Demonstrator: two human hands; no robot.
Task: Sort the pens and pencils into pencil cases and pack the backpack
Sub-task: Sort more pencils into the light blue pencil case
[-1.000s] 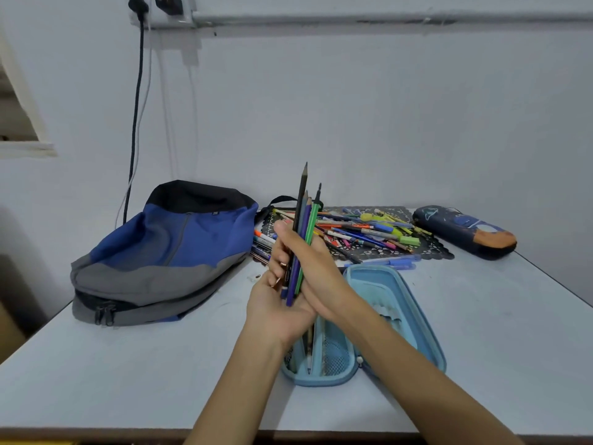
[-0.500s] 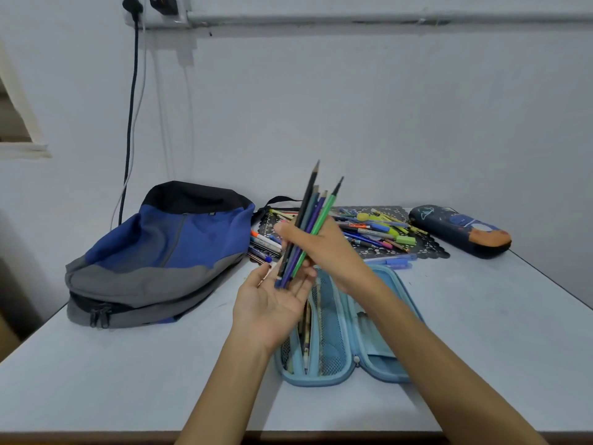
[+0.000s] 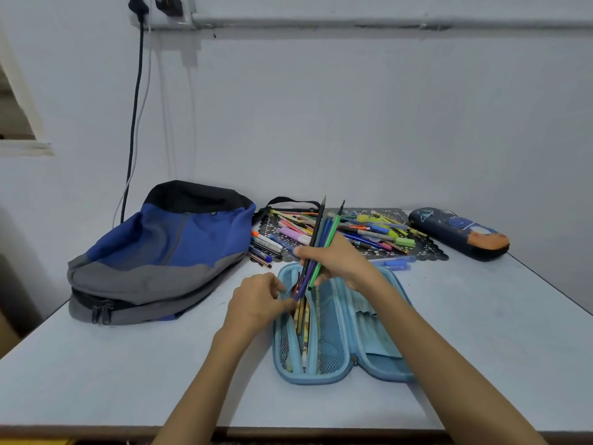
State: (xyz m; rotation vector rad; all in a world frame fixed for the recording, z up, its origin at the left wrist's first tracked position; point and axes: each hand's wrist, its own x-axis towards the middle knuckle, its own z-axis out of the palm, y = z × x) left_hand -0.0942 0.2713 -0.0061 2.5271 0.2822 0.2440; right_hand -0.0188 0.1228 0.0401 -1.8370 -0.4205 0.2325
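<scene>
right hand (image 3: pixel 337 261) gripped pencils (image 3: pixel 321 232), tips up, butts at case (image 3: pixel 321 379) | left hand (image 3: pixel 256 303) pinched its pocket edge at 9 o'clock | risk — bundle could fan and snag mesh, pencils rolling toward backpack (image 3: pixel 160 245) at 10 o'clock

A black cable (image 3: pixel 134 123) hangs down the wall (image 3: pixel 353 123) behind the table (image 3: pixel 96 380).

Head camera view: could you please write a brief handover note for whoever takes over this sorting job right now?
Right hand grips a bundle of pencils, lower ends entering the open light blue pencil case.
Left hand pinches that case's pocket edge.
Done: a few pencils lie in the case.
Left: seat the bundle, sort the pile on the black mat, fill the dark pencil case, pack the backpack.
</scene>
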